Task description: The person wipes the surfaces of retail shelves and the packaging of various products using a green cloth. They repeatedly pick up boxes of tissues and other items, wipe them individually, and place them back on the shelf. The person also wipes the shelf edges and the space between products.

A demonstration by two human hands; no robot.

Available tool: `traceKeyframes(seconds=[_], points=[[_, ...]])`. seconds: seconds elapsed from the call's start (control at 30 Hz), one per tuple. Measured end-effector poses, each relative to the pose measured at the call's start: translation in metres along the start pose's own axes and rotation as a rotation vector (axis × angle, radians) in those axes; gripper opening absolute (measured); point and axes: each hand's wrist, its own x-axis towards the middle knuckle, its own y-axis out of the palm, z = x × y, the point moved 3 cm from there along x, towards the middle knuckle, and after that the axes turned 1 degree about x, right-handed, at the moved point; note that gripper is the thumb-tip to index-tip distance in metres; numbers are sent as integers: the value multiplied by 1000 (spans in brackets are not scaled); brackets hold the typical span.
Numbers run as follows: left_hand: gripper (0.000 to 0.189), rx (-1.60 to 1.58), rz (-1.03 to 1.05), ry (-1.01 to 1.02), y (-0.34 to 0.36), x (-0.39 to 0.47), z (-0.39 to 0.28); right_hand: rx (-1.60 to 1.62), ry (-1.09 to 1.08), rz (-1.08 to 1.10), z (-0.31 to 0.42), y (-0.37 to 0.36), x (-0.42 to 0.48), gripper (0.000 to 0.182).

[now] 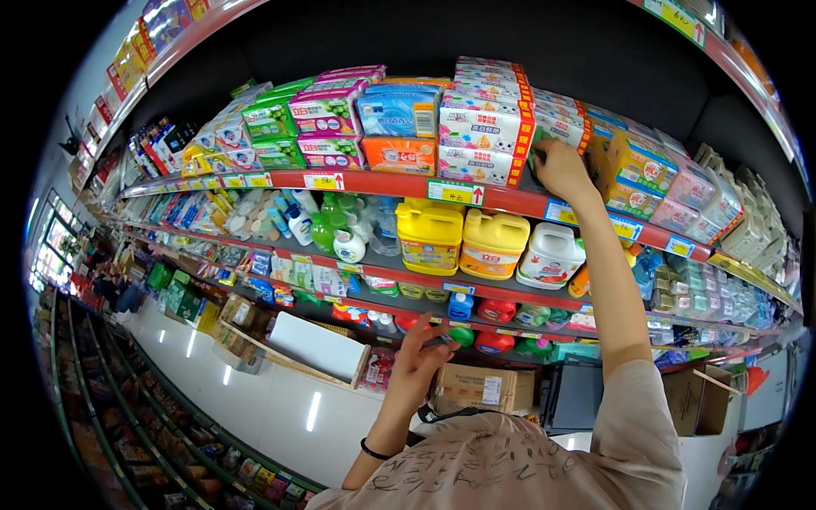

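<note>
My right hand (560,167) reaches onto the upper shelf, just right of a stack of white packs with red ends (479,127). Its fingertips are at a small green item (535,153) in the gap; whether they grip it cannot be told. Lower down, in front of the lower shelves, my left hand (421,357) is raised with its fingers bent and partly spread. Something small and dark seems to be at its fingertips, too small to name. Left of the white stack lie blue (396,115) and orange soap packs (400,155). Yellow-wrapped packs (641,167) stand right of my right hand.
Yellow jugs (430,237) and a white jug (550,256) stand on the shelf below. A red shelf edge (395,183) with price tags runs across. Near the floor are a cardboard box (475,386) and a white panel (319,344). Green shelving curves along the left; people are far off.
</note>
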Motion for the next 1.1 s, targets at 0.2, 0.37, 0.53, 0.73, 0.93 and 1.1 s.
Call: traceKeyframes(seconds=[0.2,0.37,0.53,0.73,0.93,1.1], points=[[63,2,-5,-37,-15,7,2,-74,33,-29,1,3,6,28],[61,38,46,-13,-22,10,0,-384,279,30,-4,-21,-12,18],[60,11,52,-27,-20,17,0,-135,85,29,5,-29,-17,25],[61,37,86,-23,-19,17,3,-117,143,121,5,-38,-23,28],[61,49,108,-51,-7,14,5,152,-43,47,17,-20,-23,20],[60,60,142,-68,4,10,15,104,-226,81,11,-40,-45,15]])
